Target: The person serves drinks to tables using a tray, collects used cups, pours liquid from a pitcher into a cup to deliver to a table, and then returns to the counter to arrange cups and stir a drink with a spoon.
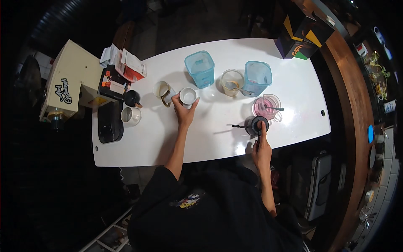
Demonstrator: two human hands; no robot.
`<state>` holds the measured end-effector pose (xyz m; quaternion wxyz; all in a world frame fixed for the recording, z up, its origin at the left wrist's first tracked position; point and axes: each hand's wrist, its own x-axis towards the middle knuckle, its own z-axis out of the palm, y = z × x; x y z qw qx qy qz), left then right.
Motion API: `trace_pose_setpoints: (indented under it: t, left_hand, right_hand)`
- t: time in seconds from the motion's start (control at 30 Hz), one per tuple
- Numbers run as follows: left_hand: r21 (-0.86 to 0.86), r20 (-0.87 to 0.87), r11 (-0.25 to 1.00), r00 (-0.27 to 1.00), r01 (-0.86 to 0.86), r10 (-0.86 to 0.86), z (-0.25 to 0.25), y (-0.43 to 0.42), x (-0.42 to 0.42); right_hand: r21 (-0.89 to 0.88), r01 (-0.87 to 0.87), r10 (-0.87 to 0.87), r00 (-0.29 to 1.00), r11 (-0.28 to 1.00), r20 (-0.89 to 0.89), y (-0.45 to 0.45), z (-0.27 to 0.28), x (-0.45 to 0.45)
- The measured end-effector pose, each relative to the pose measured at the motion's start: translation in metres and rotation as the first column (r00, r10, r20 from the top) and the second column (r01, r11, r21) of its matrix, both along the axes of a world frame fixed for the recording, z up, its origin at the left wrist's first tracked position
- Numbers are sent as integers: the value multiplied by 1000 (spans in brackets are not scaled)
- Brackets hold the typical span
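Note:
My left hand (184, 112) is wrapped round a small white cup (187, 96), whose open top faces up. Just left of it stands a beige mug (162, 89) with a brown handle. On the right, my right hand (262, 147) grips a black lidded pot (256, 125), one finger stretched over its lid; a thin dark spout points left. Directly behind the pot is a clear glass vessel (267, 106) with pink contents and a dark spoon or handle across it.
Two blue translucent containers (200, 69) (257, 78) and a clear jug (231, 82) stand farther back on the white table (210, 147). At left are a cream machine (75, 80), a black cup (132, 98), a white mug (130, 116) and a black tray (110, 130). Dark boxes (300, 38) occupy the back right.

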<state>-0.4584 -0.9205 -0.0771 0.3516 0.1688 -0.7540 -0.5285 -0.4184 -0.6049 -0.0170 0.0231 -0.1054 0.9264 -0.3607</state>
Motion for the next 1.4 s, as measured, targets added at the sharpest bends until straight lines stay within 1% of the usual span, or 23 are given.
trace_pose_setpoints:
  t: [0.07,0.13,0.17,0.23,0.3,0.37,0.43,0.5,0.57,0.63,0.77,0.83,0.87,0.93,1.07,1.13,1.17,1.23,1.27,1.33,1.4]
  left_hand:
    - [-28,-17,998,999,48,-49,4,3,6]
    - [-93,-37,992,995,86,-90,6,8,12]
    - [-88,-38,992,994,94,-98,5,10,15]
    - [-123,-52,977,982,173,-180,2,13,21]
    - [-109,-53,970,973,217,-223,4,15,27]
    - [-84,-23,950,953,300,-303,9,16,35]
    - [-81,-13,935,937,346,-348,7,15,39]
    - [-28,-49,912,911,410,-411,4,15,42]
    - [-9,-34,894,893,448,-448,5,13,47]
    - [3,-18,869,869,495,-495,6,13,50]
    - [12,23,859,859,512,-512,2,11,50]
    - [-32,6,857,858,514,-514,0,11,47]
    - [-30,3,847,848,530,-531,-1,12,45]
    - [32,79,883,879,469,-470,-4,12,42]
    - [78,103,825,819,559,-565,-2,14,38]
    - [-30,94,825,823,565,-560,8,16,36]
    - [-27,94,818,816,575,-571,7,17,35]
    - [-46,189,781,773,623,-606,6,16,31]
    - [-46,190,775,767,631,-613,4,18,30]
    - [-39,130,775,772,631,-622,1,21,28]
    - [-31,134,767,764,640,-632,1,23,26]
  right_hand:
    - [-55,32,-31,999,998,18,-5,-3,3]
    - [-51,65,-65,998,997,-4,-9,-8,9]
    - [-52,85,-87,996,995,-26,-11,-10,11]
    - [-31,117,-118,993,993,-23,-15,-11,14]
    - [-16,151,-151,988,988,-19,-21,-7,17]
    - [112,178,-174,984,978,-41,-26,4,21]
    - [133,223,-220,975,966,-41,-28,1,21]
    - [201,263,-261,965,944,-36,-30,-1,22]
    - [194,296,-290,955,935,-60,-33,-5,23]
    - [123,301,-284,949,946,-139,-34,-6,25]
    - [152,327,-310,942,933,-125,-33,-8,25]
    - [213,329,-295,939,920,-177,-32,-6,25]
    - [215,347,-313,933,913,-179,-30,-7,26]
    - [220,359,-319,927,907,-197,-26,-12,26]
    - [238,386,-348,919,891,-186,-15,-9,26]
    - [201,382,-359,923,902,-140,-6,-7,27]
    - [205,392,-370,919,897,-140,-3,-6,28]
    - [219,409,-370,908,886,-197,4,-5,29]
    - [219,417,-379,904,882,-196,8,-4,29]
    - [188,426,-390,899,885,-198,18,-3,29]
    - [184,450,-414,887,874,-205,28,-4,28]
